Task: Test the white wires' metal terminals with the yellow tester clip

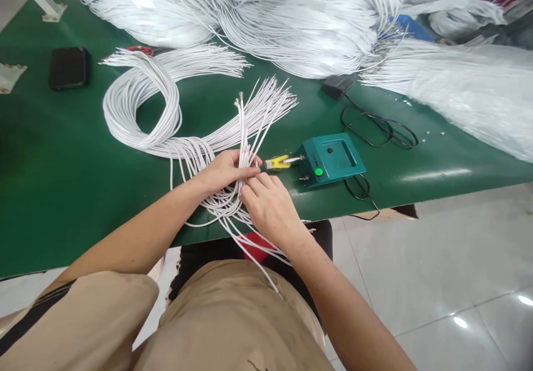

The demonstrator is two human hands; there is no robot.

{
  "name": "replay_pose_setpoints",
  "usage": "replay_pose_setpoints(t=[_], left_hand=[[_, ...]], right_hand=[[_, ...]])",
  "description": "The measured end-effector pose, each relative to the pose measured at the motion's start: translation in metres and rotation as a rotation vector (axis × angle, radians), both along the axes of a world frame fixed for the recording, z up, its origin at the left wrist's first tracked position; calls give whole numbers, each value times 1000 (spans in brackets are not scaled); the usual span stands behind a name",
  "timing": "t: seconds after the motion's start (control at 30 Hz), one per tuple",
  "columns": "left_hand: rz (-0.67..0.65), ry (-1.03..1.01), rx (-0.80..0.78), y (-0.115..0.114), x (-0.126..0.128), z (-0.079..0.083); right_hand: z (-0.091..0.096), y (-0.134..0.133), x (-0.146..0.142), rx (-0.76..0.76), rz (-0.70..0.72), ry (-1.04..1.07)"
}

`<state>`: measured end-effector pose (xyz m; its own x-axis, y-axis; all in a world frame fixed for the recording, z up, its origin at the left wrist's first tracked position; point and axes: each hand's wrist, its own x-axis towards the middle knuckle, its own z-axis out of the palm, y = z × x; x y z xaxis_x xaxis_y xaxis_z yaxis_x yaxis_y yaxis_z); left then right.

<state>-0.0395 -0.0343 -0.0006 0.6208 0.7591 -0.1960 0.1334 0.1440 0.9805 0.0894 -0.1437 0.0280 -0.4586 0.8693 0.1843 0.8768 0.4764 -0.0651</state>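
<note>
Centre frame: your left hand (225,172) closed round a bundle of thin white cut wires (245,132); right hand (268,204) pinching its strands. Step, likely: evening ends. Next calls for a firm grip. Small teal metal box (333,160) just right.

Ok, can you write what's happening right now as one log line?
left hand: grips white wires | right hand: fingertips on same wires | near: teal box, right of hands | surface: green table
</note>
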Motion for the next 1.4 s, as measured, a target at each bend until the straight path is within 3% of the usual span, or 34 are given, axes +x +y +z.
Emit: replay_pose_setpoints(t=[0.07, 0.13, 0.23, 0.33, 0.4, 0.6, 0.8, 0.9, 1.07, 1.27, 1.33, 1.4], left_hand=[[-3, 45, 6, 1, -2, 2], [-13, 86, 35, 0, -2, 5], [-18, 142, 122, -4, -1, 10], [-29, 175, 163, -8, 1, 12], [-64, 179, 147, -9, 1, 11], [-2, 93, 116, -5, -1, 12], [-71, 202, 177, -4, -3, 18], [-51, 149, 137, -4, -4, 17], [166, -141, -104, -7, 2, 11], [142, -215, -214, -15, 10, 8], [136, -204, -201, -14, 10, 8], [139, -194, -168, -13, 9, 10]], right_hand=[[-2, -1, -5, -90, -92, -19], [2, -1, -4, -294, -209, 34], [11, 6, 7, -528, -426, 330], [15, 19, 22, -426, -625, 811], [11, 29, 28, -364, -643, 1053], [-4, 35, 22, -413, -583, 1356], [-1, 38, 19, -345, -550, 1379], [1, 38, 22, -342, -584, 1344], [-8, 19, 15, -540, -512, 1270], [-24, -6, -2, -739, -482, 1150], [-21, -5, 1, -713, -509, 1150], [-14, 0, 8, -594, -590, 1227]])
